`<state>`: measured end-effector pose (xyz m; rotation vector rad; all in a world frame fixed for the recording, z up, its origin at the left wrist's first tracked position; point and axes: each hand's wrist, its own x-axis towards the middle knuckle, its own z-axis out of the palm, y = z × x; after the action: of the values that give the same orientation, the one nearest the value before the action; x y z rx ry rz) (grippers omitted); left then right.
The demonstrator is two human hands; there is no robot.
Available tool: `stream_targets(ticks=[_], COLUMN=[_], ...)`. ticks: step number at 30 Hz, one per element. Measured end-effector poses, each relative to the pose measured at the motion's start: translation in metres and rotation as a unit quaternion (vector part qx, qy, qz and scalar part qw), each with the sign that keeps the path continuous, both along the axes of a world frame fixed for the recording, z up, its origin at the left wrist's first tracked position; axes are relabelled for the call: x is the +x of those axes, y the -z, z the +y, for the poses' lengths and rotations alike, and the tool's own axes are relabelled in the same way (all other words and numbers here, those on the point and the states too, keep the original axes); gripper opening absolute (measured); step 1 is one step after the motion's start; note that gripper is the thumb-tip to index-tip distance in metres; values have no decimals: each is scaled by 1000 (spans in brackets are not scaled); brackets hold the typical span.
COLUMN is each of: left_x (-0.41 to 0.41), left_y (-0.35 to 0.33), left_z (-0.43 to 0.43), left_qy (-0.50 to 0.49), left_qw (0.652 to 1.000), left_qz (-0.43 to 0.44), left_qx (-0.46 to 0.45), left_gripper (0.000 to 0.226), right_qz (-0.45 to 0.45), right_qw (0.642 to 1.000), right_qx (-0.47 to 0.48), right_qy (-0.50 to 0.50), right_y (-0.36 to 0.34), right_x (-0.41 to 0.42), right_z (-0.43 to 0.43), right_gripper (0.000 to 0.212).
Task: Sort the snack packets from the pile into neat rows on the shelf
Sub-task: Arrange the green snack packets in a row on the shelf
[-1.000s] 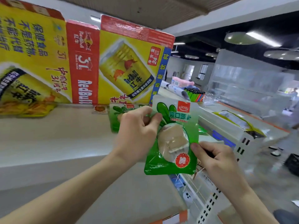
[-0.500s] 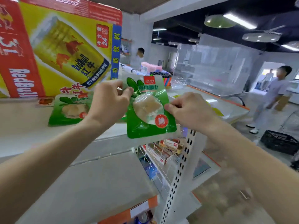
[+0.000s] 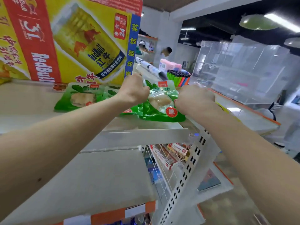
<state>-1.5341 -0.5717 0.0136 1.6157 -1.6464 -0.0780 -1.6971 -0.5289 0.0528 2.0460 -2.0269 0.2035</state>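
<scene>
On my feed I see the left hand point(image 3: 133, 90) curled, pinching the upper left edge of a green snack packet point(image 3: 159, 103); the right hand point(image 3: 194, 99) is curled too, pinching its right edge; the packet lies low at the front right corner of the top shelf point(image 3: 29, 109), overlapping another green packet point(image 3: 129, 111) whose edge peeks from under the left wrist. A third green packet point(image 3: 78, 98) lies flat further left, well apart from the hands. Directly behind stands a yellow and red Red Bull carton point(image 3: 81, 43), closing off the back of the shelf; a small orange sachet point(image 3: 59, 86) sits at its foot. Beyond the hands I make out a rolled sheet point(image 3: 151, 69), a pink pack point(image 3: 170, 64) and a block of coloured lighters point(image 3: 178, 77). Below right, a perforated upright point(image 3: 186, 176) carries a wire basket point(image 3: 162, 161) of small boxes.
</scene>
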Motion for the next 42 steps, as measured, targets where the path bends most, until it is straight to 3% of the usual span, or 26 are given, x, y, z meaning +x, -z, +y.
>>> stream_targets(ticks=[6, 10, 21, 26, 31, 35, 38, 42], left_x=[4, 6, -5, -6, -4, -7, -10, 0], left_y=[21, 30, 29, 27, 23, 15, 13, 20], left_z=[-8, -14, 0, 4, 10, 23, 46, 89], left_qy=[-18, -17, -30, -61, -97, -81, -47, -13], left_qw=[995, 994, 987, 983, 980, 973, 959, 962], left_qz=[-56, -52, -138, -167, -170, -186, -225, -220], left_qx=[83, 98, 74, 36, -24, -109, -165, -161], left_gripper=[27, 35, 31, 38, 50, 39, 43, 55], right_qz=[26, 32, 41, 58, 11, -65, -151, -201], right_qw=[996, 991, 990, 990, 999, 993, 966, 923], right_qx=[85, 124, 129, 128, 49, -69, -144, -214], right_qy=[26, 27, 27, 20, -4, -70, -149, -248], right_y=[13, 24, 29, 22, 13, 15, 27, 53], right_x=[17, 18, 12, 12, 6, 1, 0, 2], right_z=[-10, -15, -22, -15, 0, 11, 14, 20], right_gripper=[41, 36, 28, 28, 30, 30, 32, 38])
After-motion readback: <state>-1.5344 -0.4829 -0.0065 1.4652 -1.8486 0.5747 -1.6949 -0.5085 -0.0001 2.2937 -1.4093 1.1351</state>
